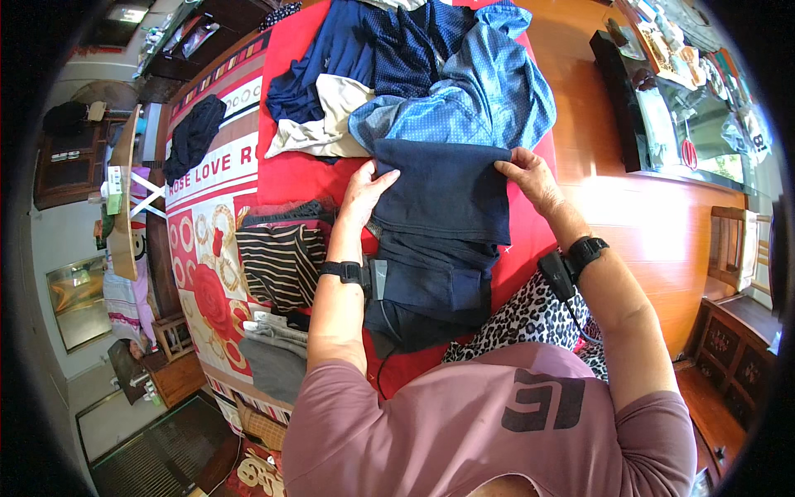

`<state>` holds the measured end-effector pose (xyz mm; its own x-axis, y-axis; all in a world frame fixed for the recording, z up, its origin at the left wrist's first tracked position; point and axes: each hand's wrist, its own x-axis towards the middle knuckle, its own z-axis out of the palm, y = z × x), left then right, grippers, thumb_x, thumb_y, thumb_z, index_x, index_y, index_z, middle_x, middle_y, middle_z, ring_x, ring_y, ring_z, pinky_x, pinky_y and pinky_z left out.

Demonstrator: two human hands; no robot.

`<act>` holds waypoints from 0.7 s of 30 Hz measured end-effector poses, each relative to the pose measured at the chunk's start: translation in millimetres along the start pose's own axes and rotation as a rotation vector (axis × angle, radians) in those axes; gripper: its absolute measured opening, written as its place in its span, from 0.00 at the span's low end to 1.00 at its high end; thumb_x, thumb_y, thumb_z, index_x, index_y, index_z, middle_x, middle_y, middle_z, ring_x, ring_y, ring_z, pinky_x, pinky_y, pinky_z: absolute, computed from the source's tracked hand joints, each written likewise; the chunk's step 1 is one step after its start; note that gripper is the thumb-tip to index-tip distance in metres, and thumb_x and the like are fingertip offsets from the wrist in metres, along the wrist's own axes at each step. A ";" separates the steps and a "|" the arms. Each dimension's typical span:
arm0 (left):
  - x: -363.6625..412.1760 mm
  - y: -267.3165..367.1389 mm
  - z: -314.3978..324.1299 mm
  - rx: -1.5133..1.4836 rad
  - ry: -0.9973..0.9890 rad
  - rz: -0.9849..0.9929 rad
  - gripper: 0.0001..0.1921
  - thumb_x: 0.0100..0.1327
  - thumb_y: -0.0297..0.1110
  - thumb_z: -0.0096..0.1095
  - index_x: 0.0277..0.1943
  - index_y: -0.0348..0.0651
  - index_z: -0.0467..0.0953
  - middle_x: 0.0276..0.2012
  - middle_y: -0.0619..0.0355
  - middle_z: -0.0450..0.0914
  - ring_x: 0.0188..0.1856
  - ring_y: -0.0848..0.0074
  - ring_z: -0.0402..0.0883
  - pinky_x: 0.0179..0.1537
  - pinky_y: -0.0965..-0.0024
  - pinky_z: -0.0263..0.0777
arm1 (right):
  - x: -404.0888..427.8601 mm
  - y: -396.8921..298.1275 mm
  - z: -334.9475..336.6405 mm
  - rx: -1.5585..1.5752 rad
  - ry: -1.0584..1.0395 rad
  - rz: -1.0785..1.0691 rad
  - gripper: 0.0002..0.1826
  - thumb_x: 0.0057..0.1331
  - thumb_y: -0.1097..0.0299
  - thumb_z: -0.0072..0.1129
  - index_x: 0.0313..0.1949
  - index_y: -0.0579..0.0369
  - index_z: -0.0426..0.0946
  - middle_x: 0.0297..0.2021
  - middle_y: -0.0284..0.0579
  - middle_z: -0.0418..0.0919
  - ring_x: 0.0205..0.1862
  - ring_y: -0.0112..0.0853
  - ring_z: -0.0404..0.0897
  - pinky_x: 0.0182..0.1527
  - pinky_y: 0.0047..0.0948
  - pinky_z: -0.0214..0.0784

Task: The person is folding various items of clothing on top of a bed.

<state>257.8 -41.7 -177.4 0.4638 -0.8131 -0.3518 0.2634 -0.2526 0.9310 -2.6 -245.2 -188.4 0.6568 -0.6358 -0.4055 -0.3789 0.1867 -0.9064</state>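
Note:
A dark navy garment, partly folded, lies on the red cloth before me, its lower part reaching towards my lap. My left hand pinches its upper left edge between thumb and fingers. At the upper right edge, my right hand holds the fabric the same way. Just beyond are a light blue dotted shirt, a cream garment and crumpled navy clothing. A folded black-and-cream striped garment rests left of my left forearm.
Grey folded clothes lie near my left elbow. Farther left, a dark crumpled garment is on the patterned bedspread. A glass-topped table bearing small items stands at the upper right. Leopard-print fabric is beside my lap.

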 end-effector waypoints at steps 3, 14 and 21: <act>1.7 2.3 -3.1 0.004 -0.038 -0.027 0.19 0.61 0.36 0.66 0.51 0.34 0.75 0.43 0.59 0.80 0.44 0.79 0.77 0.49 0.75 0.70 | -2.1 -0.7 4.7 0.176 -0.046 -0.119 0.09 0.62 0.69 0.63 0.38 0.59 0.75 0.31 0.33 0.76 0.38 0.21 0.72 0.46 0.21 0.64; 3.9 22.3 -3.5 0.443 0.095 0.118 0.18 0.60 0.44 0.67 0.41 0.33 0.80 0.31 0.60 0.83 0.34 0.81 0.78 0.39 0.73 0.73 | -1.5 -26.3 7.5 0.076 -0.044 -0.083 0.13 0.62 0.69 0.64 0.43 0.59 0.75 0.35 0.33 0.79 0.40 0.23 0.74 0.48 0.24 0.66; 26.6 -1.1 -22.4 0.704 0.236 -0.029 0.22 0.56 0.47 0.72 0.32 0.30 0.79 0.26 0.58 0.80 0.29 0.80 0.76 0.33 0.72 0.71 | -0.7 -20.5 21.1 0.008 0.007 -0.101 0.18 0.61 0.67 0.65 0.46 0.63 0.73 0.39 0.41 0.80 0.43 0.27 0.76 0.49 0.28 0.68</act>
<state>288.8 -51.3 -190.0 0.6554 -0.6866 -0.3148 -0.2894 -0.6132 0.7350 18.5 -232.8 -172.0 0.6866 -0.6571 -0.3111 -0.3056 0.1274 -0.9436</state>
